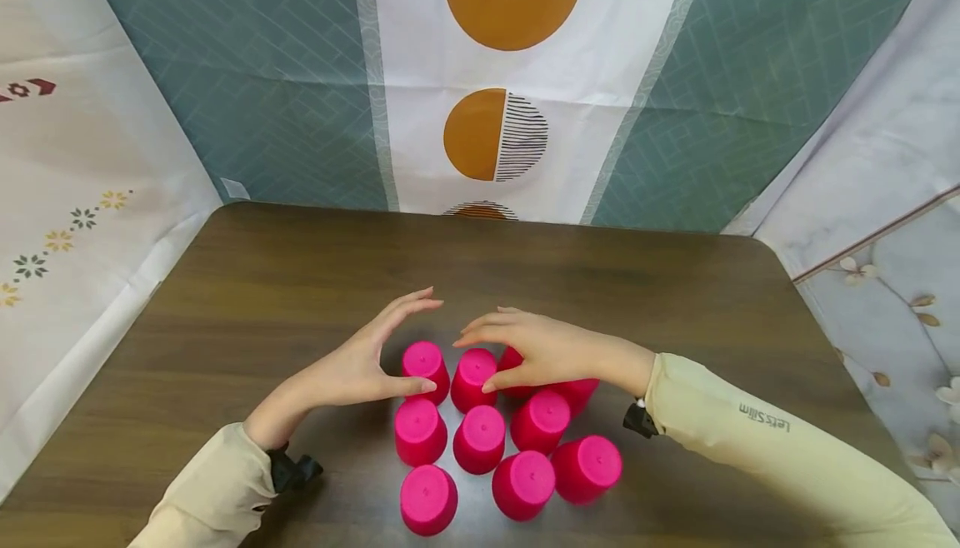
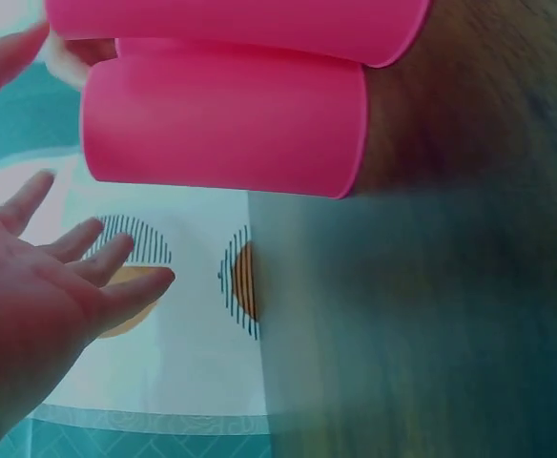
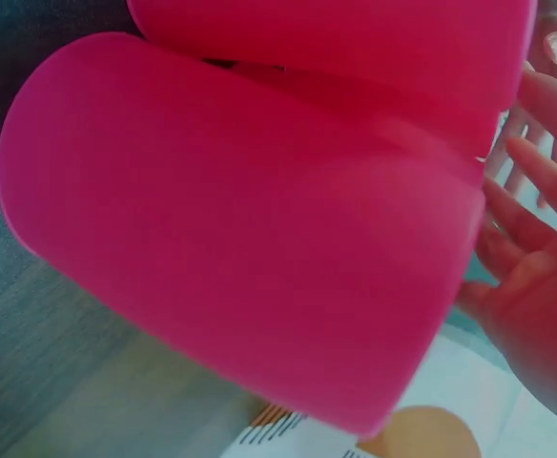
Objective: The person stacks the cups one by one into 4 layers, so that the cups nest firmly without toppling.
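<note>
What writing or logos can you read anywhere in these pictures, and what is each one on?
"LetsSlim", seen upside down from the head camera, printed on the cream sleeve of the right arm.
The pink cups show no lettering.
The backdrop cloths carry only patterns (orange half-circles with black lines, small flowers), no words.
The wrist views show nothing readable.

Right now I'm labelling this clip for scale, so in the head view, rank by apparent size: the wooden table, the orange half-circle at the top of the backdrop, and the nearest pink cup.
1. wooden table
2. orange half-circle
3. nearest pink cup; its nearness enlarges it.
</note>
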Demonstrator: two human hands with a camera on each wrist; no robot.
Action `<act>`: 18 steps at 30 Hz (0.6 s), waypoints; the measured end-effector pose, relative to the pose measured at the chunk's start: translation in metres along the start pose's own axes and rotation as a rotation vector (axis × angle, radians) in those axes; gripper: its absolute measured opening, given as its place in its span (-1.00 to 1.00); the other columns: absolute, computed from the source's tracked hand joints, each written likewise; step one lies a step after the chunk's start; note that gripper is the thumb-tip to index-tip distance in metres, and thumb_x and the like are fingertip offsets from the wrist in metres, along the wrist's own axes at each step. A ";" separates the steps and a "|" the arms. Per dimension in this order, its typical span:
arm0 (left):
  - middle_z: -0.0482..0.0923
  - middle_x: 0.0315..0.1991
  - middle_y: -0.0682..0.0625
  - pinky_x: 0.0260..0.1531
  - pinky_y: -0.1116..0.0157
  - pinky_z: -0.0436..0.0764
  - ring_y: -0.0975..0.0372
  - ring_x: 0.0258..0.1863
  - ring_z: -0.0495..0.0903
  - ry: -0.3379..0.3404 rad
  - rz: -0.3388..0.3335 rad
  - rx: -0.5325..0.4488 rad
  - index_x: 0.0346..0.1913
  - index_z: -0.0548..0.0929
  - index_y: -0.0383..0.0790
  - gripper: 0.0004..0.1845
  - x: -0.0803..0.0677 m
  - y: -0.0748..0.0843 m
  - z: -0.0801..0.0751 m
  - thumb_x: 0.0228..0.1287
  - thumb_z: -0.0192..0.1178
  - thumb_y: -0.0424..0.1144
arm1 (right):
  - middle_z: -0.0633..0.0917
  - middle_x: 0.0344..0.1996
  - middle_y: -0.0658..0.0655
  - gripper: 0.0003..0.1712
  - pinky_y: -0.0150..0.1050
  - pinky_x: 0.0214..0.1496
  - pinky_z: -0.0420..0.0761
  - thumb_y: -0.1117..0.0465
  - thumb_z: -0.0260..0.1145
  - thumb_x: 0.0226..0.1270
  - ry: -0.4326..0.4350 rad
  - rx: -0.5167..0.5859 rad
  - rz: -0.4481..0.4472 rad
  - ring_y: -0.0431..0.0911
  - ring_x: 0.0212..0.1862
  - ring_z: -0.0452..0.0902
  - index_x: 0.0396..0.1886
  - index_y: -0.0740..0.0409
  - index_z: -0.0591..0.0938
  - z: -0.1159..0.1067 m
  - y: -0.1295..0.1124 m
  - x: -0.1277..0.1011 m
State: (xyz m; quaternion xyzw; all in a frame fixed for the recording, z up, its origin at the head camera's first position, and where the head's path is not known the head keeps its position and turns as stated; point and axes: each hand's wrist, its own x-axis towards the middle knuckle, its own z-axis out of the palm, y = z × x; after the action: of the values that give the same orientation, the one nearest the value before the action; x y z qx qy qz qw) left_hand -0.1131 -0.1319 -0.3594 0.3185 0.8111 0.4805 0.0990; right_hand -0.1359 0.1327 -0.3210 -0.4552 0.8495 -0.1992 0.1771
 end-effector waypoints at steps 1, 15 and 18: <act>0.00 0.42 0.07 0.10 -0.20 0.35 0.08 0.38 0.04 -0.006 -0.007 0.001 0.33 0.22 0.09 -0.11 -0.001 -0.001 0.000 -0.11 0.46 -0.14 | 0.45 0.21 -0.01 -0.30 -0.08 0.31 0.32 0.05 0.43 0.08 -0.011 -0.003 -0.003 -0.13 0.26 0.33 0.26 -0.02 0.43 0.001 -0.001 0.001; 0.42 0.12 0.01 0.04 -0.09 0.44 0.11 0.12 0.40 -0.096 -0.099 0.039 0.21 0.35 -0.07 -0.30 -0.005 -0.009 -0.003 -0.03 0.40 -0.09 | 0.56 0.08 0.03 -0.41 -0.34 0.03 0.56 0.13 0.42 0.09 -0.034 0.002 -0.046 -0.13 0.10 0.48 0.15 0.09 0.50 0.011 -0.003 0.008; 0.45 0.06 0.06 0.02 -0.03 0.48 0.16 0.06 0.44 -0.094 -0.087 0.036 0.18 0.39 -0.11 -0.34 -0.006 -0.012 -0.002 -0.02 0.41 -0.11 | 0.56 0.07 0.04 -0.42 -0.38 0.01 0.55 0.14 0.42 0.09 -0.045 -0.026 -0.037 -0.12 0.09 0.49 0.14 0.11 0.51 0.010 -0.007 0.009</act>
State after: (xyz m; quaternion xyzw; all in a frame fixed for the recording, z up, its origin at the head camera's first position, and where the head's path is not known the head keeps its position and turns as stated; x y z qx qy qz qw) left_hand -0.1147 -0.1414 -0.3693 0.3068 0.8272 0.4456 0.1520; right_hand -0.1309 0.1194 -0.3272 -0.4774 0.8393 -0.1814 0.1864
